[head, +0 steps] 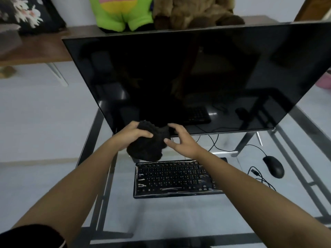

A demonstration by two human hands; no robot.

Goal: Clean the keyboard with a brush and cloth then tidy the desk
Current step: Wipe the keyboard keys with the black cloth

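A black cloth (147,145) is bunched up in the air just above the far left corner of the keyboard. My left hand (133,134) grips its upper left side. My right hand (178,138) pinches its right edge with thumb and fingers. The black keyboard (172,178), covered in shiny plastic film, lies on the glass desk (197,217) below my hands; my right forearm crosses its right end. No brush is in view.
A large dark monitor (188,77) stands right behind my hands. A black mouse (273,166) and loose cables (259,176) lie right of the keyboard. Plush toys (161,11) sit on a wooden bench behind the monitor.
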